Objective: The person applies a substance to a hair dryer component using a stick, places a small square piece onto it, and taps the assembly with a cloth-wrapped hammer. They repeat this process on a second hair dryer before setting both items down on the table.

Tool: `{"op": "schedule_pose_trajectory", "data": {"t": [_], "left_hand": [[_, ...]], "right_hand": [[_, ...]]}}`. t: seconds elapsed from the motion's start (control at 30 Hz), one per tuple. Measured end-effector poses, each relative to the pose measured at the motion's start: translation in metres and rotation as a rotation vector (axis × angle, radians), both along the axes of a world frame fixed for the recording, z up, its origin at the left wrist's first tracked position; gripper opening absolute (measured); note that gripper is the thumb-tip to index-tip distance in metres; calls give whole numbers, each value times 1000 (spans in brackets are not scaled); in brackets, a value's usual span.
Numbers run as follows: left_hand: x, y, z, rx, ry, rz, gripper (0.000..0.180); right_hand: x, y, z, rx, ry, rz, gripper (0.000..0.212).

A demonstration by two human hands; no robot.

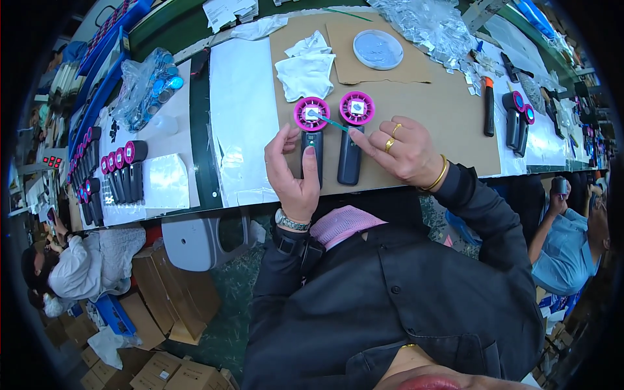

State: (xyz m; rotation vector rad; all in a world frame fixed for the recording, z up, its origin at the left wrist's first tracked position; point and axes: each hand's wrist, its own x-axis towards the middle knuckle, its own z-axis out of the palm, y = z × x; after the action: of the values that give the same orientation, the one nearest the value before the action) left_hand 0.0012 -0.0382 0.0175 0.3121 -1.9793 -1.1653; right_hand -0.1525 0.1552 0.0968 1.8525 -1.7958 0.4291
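Two handheld fans with magenta round heads and dark handles lie side by side on brown cardboard. My left hand (292, 172) steadies the left fan (312, 146), its thumb on the handle and its fingers along the side. Pinched in my right hand (404, 151) is a thin green stick (335, 123). The stick's tip touches the pale square with a grey smear at the centre of the left fan's head. The right fan (350, 153) lies just beneath my right fingertips and also has a grey smear on its white centre square.
A round dish (378, 51) with grey-blue paste and a crumpled white cloth (307, 71) lie beyond the fans. Several more fans (123, 170) stand at left, near a bag of round parts (151, 88). An orange-and-black tool (489, 107) and clear small bags (426, 29) lie right. Co-workers sit both sides.
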Motion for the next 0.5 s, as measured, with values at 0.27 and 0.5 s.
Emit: {"op": "schedule_pose_trajectory", "data": {"t": [0.27, 0.5], "left_hand": [[0, 0, -1, 2, -10, 0, 51], [-1, 0, -2, 1, 3, -1, 50]], "right_hand": [[3, 5, 1, 11, -23, -11, 57], [3, 2, 0, -115, -295, -22, 48]]}}
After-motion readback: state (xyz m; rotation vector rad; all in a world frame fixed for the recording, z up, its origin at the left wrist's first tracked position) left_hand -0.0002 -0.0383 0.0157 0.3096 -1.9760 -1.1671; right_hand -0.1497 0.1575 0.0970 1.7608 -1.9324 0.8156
